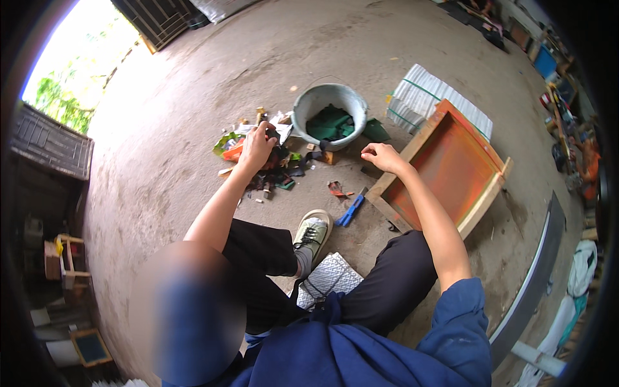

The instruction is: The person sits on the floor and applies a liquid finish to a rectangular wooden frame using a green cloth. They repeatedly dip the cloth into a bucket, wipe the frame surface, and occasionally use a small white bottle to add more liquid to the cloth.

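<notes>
My left hand (256,149) is over a loose pile of scraps (281,177), its fingers bent together near a dark piece. What they hold, if anything, I cannot make out. The pile mixes crumpled wrappers, dark and green cloth bits and small wood blocks. Just behind it stands a grey bucket (303,122) with dark green cloth (331,122) inside. My right hand (383,157) hovers right of the bucket, near the corner of a wooden frame, with its fingers curled in; anything in them is hidden. On the floor below lies a blue-handled tool (351,209) beside a red scrap (336,189).
The wooden frame (445,171), with an orange-stained panel, leans on a strapped bundle of pale sheets (412,97) at right. A long dark metal strip (532,277) lies farther right. My shoe (313,235) and a silvery quilted pad (332,280) are close to me. Clutter lines the right wall.
</notes>
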### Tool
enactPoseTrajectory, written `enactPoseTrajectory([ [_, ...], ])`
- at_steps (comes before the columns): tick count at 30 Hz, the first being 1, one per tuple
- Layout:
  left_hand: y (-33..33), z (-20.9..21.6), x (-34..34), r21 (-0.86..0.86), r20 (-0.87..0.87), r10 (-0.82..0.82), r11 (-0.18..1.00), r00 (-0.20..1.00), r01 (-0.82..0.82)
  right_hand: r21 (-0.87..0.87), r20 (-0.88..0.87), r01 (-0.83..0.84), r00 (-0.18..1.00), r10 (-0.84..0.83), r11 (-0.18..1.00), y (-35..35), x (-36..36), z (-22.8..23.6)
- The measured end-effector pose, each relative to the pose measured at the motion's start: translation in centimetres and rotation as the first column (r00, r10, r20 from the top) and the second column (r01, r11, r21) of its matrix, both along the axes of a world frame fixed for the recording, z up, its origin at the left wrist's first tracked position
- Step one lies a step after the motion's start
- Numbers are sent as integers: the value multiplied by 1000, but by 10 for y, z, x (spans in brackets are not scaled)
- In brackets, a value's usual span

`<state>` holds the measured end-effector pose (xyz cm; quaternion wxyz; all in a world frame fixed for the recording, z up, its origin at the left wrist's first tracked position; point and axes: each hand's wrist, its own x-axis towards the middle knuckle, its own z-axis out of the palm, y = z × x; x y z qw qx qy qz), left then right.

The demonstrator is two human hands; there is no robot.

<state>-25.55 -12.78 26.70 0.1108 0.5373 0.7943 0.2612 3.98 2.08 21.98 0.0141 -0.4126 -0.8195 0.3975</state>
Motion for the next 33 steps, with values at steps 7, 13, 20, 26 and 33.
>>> enactPoseTrajectory([
  [7,-50,-50,-60,-221,-138,-212,959,967,178,-16,33,-180,983,180,984,-7,-27,-17],
  [13,-8,-28,9,-495,-184,-447,811,875,311,-123,90,95,992,-84,988,27,32,-23],
  [20,65,-25,22,-384,-501,-630,777,594,499,239,-59,355,934,-352,904,44,73,-17],
  [26,94,-78,14,-299,-396,-597,802,697,517,182,-69,322,947,-314,929,42,50,-28],
  [33,155,-125,5,-113,34,-666,738,745,665,75,16,181,983,-183,981,48,45,-49],
])
